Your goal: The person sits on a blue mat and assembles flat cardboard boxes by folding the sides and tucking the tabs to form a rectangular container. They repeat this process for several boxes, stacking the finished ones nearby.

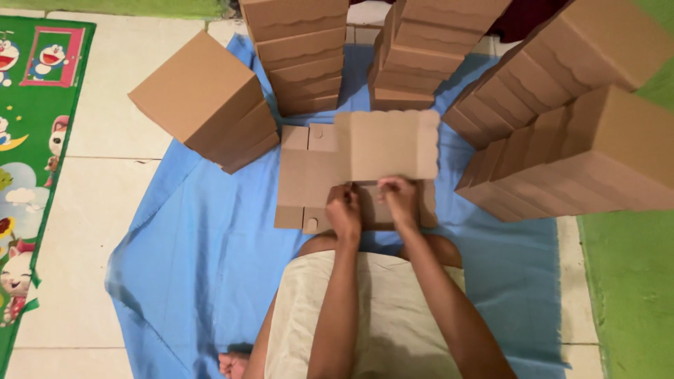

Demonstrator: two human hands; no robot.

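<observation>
A flat brown cardboard box blank [330,168] lies on the blue cloth [203,245] in front of my knees. One scalloped-edged panel [390,144] is folded over on top of it. My left hand [344,210] and my right hand [399,200] sit side by side at the near edge of that panel, fingers curled and pressing on the cardboard. Small tabs with slots show at the blank's left corners.
Stacks of folded brown boxes ring the blank: one stack at the left [203,102], two at the back [302,52] [428,49], larger stacks at the right [576,133]. A green cartoon mat [28,140] lies at far left on the pale tiled floor [84,210].
</observation>
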